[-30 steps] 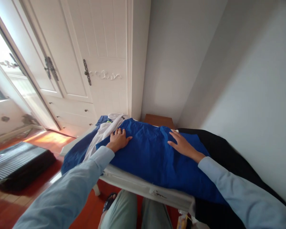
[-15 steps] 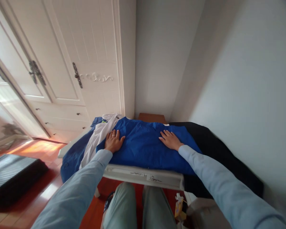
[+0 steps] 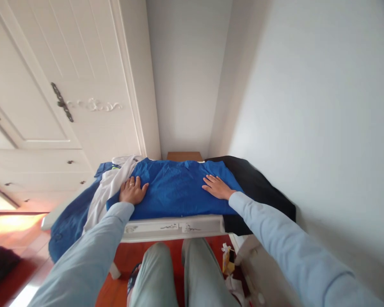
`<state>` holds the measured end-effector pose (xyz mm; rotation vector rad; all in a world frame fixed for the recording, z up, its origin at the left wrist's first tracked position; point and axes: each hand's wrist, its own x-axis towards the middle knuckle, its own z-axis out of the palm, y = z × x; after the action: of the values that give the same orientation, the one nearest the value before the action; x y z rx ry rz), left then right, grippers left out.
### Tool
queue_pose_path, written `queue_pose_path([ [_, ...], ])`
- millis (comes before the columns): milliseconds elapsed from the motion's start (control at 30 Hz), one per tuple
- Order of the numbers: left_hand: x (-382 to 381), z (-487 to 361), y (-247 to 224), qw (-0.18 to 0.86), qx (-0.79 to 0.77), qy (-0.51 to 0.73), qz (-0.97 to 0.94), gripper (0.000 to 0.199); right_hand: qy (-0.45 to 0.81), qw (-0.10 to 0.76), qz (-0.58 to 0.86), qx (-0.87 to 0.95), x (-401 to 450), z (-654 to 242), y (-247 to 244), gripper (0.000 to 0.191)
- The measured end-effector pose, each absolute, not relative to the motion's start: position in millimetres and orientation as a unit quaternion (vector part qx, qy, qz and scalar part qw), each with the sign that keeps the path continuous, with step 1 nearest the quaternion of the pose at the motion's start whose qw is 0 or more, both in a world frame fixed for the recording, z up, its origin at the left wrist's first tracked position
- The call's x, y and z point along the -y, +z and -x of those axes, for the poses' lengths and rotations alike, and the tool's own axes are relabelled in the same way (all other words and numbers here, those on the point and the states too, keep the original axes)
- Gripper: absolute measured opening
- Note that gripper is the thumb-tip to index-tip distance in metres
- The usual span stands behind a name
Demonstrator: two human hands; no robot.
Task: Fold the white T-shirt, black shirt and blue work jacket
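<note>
A bright blue garment (image 3: 176, 189) lies spread over the top of a white table (image 3: 208, 226), with small creases across it. On its left edge rests my left hand (image 3: 133, 190), palm down with the fingers apart and a ring on one finger. My right hand (image 3: 218, 187) lies flat on the right part of the cloth, its fingers stretched out. Beside my left hand runs a white garment (image 3: 99, 200), and left of that a dark blue garment (image 3: 70, 224) hangs over the table's end. Black cloth (image 3: 259, 187) lies at the right, partly under the blue garment.
A white wardrobe (image 3: 83, 128) stands behind on the left, and a pale wall (image 3: 307, 106) rises on the right. Behind the table shows a brown wooden piece (image 3: 184, 156). Below at the right are a yellow box (image 3: 228, 264) and a beige bin-like object (image 3: 259, 264).
My view has turned to the right, so everything sits further left in the picture. Both hands stay flat at about the same places on the blue garment.
</note>
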<state>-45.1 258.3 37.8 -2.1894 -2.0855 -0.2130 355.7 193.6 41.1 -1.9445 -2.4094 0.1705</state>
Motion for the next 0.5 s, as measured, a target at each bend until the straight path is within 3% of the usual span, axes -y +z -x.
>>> queue_pose_path([
  [200,-258,44,36,0.05,0.689,-0.082,0.718,0.078,0.069,-0.001,0.67,0.739,-191,-405,39,0.076],
  [500,-256,42,38,0.04,0.695,-0.067,0.715,0.077,0.072,-0.012,0.68,0.729,-190,-406,37,0.078],
])
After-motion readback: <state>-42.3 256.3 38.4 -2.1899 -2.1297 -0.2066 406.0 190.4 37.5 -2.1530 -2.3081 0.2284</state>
